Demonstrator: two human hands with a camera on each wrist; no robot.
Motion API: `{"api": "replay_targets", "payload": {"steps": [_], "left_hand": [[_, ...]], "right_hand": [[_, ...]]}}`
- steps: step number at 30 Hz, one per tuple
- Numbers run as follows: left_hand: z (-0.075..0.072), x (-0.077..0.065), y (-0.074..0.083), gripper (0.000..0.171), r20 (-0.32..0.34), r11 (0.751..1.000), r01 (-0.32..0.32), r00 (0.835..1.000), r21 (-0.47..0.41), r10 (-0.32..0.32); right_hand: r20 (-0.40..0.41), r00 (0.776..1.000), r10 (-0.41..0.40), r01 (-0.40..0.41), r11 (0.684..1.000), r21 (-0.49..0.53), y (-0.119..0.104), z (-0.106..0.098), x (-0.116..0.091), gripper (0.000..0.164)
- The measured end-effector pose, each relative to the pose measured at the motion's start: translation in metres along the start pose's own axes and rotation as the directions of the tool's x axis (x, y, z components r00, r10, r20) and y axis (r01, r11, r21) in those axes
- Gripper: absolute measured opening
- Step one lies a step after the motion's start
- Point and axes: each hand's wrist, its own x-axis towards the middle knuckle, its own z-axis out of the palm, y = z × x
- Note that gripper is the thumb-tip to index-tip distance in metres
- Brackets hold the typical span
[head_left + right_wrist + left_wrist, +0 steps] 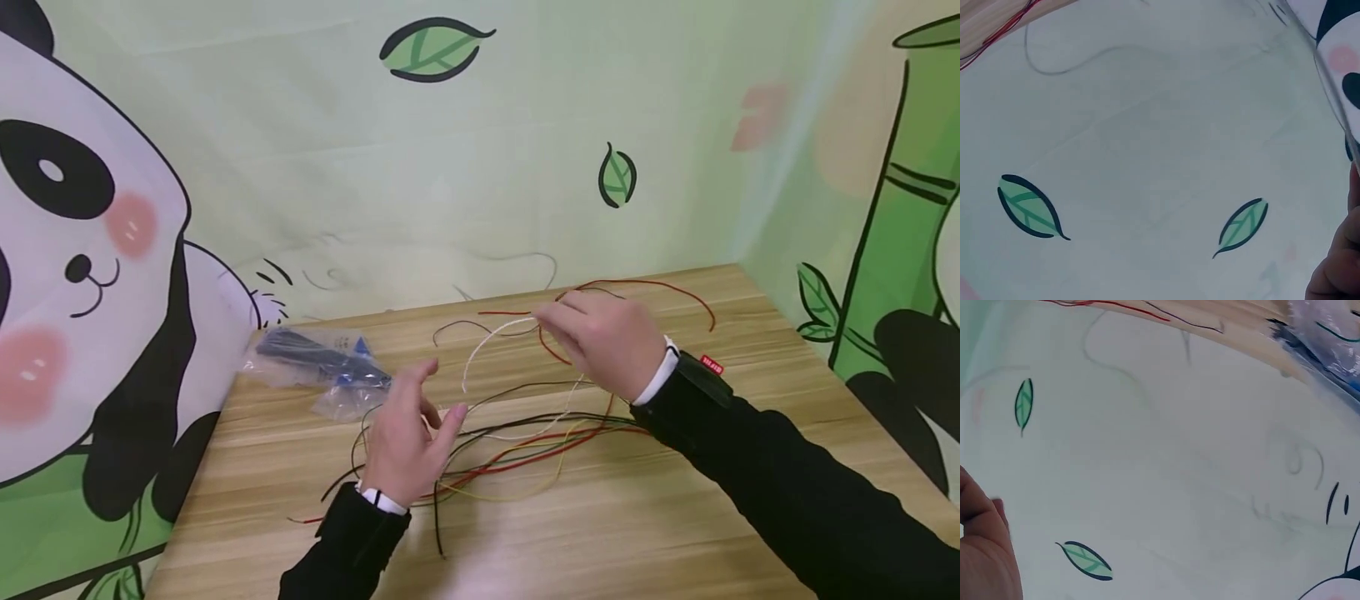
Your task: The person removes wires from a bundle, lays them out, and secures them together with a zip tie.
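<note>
My right hand [603, 337] is raised over the far side of the table and pinches a white wire [480, 348] between thumb and fingers. One end of that wire arcs down to the left of the fingertips. My left hand [408, 437] hovers at the left end of a loose bundle of wires, its thumb and index finger apart and nothing seen between them. In the bundle lie black wires [551, 418], red wires [517, 467] and a yellow wire [517, 498]. Only part of each hand shows in the wrist views.
A clear plastic bag [300, 357] with dark and blue contents lies at the table's back left. Behind my right hand are a red wire [660, 283] and a thin dark wire [456, 323]. A printed cloth backdrop [525, 167] rises at the wooden table's [570, 550] back edge.
</note>
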Motion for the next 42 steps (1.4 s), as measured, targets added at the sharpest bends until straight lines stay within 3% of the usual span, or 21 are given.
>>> {"api": "replay_targets", "payload": {"steps": [5, 10, 14, 17, 19, 21, 23, 25, 26, 28, 31, 38, 42], "left_hand": [[0.002, -0.001, 0.011, 0.044, 0.069, 0.997, 0.0, 0.998, -0.074, 0.005], [0.009, -0.006, 0.012, 0.018, 0.059, 0.994, -0.066, 0.996, -0.089, 0.072], [0.014, -0.009, 0.011, 0.002, 0.036, 0.99, -0.103, 0.994, -0.097, 0.107], [0.016, -0.009, 0.013, 0.005, 0.013, 0.989, -0.126, 0.992, -0.08, 0.127], [0.017, -0.007, 0.015, 0.006, -0.007, 0.987, -0.154, 0.988, -0.055, 0.154], [0.017, -0.006, 0.017, 0.007, -0.019, 0.982, -0.182, 0.983, -0.044, 0.181], [0.017, -0.005, 0.019, 0.006, -0.021, 0.977, -0.206, 0.978, -0.046, 0.205], [0.017, -0.004, 0.02, 0.004, -0.022, 0.972, -0.229, 0.973, -0.059, 0.228], [0.017, -0.004, 0.02, 0.005, -0.02, 0.97, -0.235, 0.972, -0.069, 0.234], [0.016, -0.004, 0.021, 0.005, -0.023, 0.966, -0.249, 0.969, -0.07, 0.248], [0.013, -0.004, 0.021, 0.008, -0.034, 0.959, -0.276, 0.961, -0.057, 0.275], [0.008, -0.007, 0.022, 0.018, -0.01, 0.943, -0.332, 0.943, -0.037, 0.332], [0.005, -0.009, 0.02, 0.018, 0.009, 0.944, -0.328, 0.944, -0.046, 0.329]], "right_hand": [[-0.006, 0.999, -0.041, 0.042, 0.998, 0.042, -0.011, 0.0, -0.007, 0.022], [-0.011, 0.998, -0.062, 0.062, 0.997, 0.055, -0.017, 0.003, -0.012, 0.041], [-0.009, 0.999, -0.046, 0.046, 0.994, 0.094, -0.021, 0.006, -0.015, 0.036], [0.04, 0.999, 0.006, -0.014, 0.976, 0.218, -0.028, 0.009, -0.016, 0.022], [0.131, 0.99, 0.059, -0.104, 0.926, 0.364, -0.033, 0.011, -0.016, 0.02], [0.268, 0.958, 0.098, -0.229, 0.823, 0.52, -0.038, 0.013, -0.014, 0.02], [0.424, 0.899, 0.11, -0.376, 0.692, 0.617, -0.042, 0.013, -0.012, 0.015], [0.548, 0.831, 0.089, -0.491, 0.581, 0.649, -0.045, 0.013, -0.011, 0.015], [0.587, 0.807, 0.065, -0.521, 0.546, 0.656, -0.045, 0.013, -0.01, 0.018], [0.629, 0.777, 0.022, -0.547, 0.516, 0.659, -0.046, 0.012, -0.01, 0.024], [0.635, 0.772, -0.023, -0.521, 0.549, 0.654, -0.047, 0.011, -0.009, 0.026], [0.584, 0.811, -0.031, -0.342, 0.785, 0.517, -0.049, 0.013, -0.014, 0.029], [0.585, 0.811, 0.024, -0.297, 0.878, 0.376, -0.046, 0.014, -0.019, 0.034]]}}
